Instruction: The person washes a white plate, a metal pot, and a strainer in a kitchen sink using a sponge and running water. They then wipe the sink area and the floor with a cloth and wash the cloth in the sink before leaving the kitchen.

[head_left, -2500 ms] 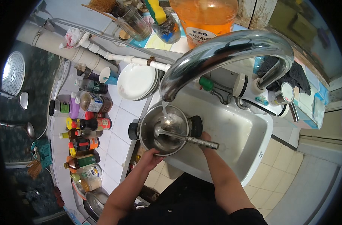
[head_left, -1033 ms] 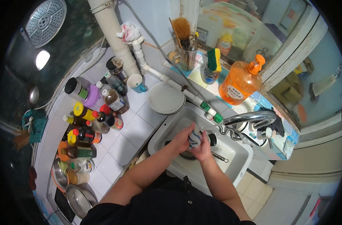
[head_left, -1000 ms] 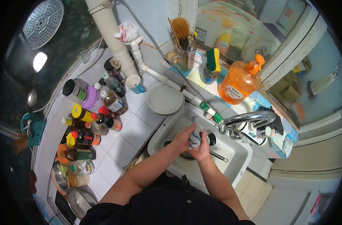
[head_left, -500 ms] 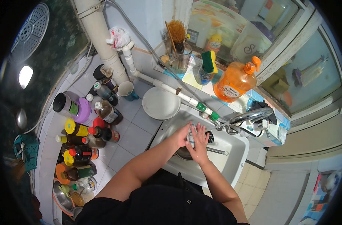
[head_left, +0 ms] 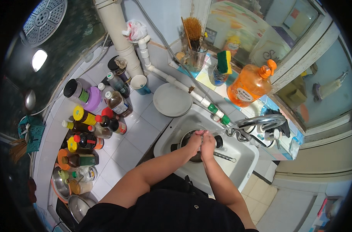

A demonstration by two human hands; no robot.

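Note:
My left hand and my right hand are pressed together, fingers curled, above a metal pot in the white sink. A crumpled whitish cloth is squeezed between them. Only a sliver of it shows; the fingers cover the rest. The pot has black side handles, and my hands and forearms hide part of it. Out from beside the pot reaches a patterned metal utensil handle. A curved chrome faucet extends over the sink, its spout end near my right hand.
White plates are stacked left of the sink. Several sauce bottles and jars crowd the tiled counter, near a cup. On the ledge stand an orange pump bottle, a sponge and a glass with brushes.
My hands were flatter, with fingers extended over the cloth; now both are clenched together around it. They have come slightly lower, uncovering more of the pot. The whole view has shifted a little.

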